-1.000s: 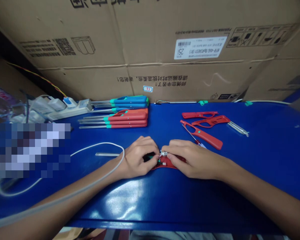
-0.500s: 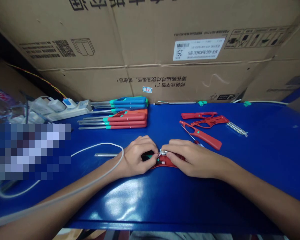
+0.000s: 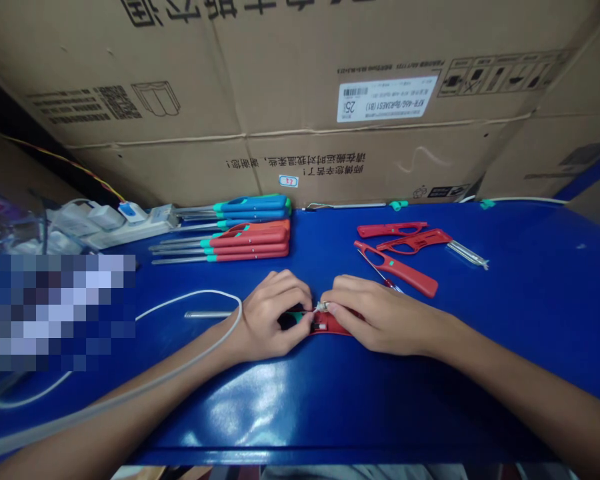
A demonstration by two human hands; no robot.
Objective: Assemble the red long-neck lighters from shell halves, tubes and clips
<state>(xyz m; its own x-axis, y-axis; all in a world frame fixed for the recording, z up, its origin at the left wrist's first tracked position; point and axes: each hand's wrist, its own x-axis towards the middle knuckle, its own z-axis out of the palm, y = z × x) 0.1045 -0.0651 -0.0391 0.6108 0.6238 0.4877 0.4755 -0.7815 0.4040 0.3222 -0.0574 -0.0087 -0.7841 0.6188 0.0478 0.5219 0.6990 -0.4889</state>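
Both my hands rest on the blue table (image 3: 330, 400), curled over a red plastic lighter shell (image 3: 330, 325) between them. My left hand (image 3: 273, 317) pinches its left end, where a green and black part shows. My right hand (image 3: 375, 313) covers the shell's right part, and its fingertips pinch a small silvery metal piece (image 3: 323, 307) above the shell. A thin metal tube (image 3: 207, 314) lies on the table left of my left hand.
A stack of finished red and blue long-nosed lighters (image 3: 245, 230) lies behind my left hand. Loose red shell halves (image 3: 400, 250) lie behind my right hand. Cardboard boxes (image 3: 300, 100) wall the back. A power strip (image 3: 125, 223) and white cable (image 3: 180, 300) sit at left.
Both hands have stayed on the red shell with only slight finger movement. The view has shifted a little.
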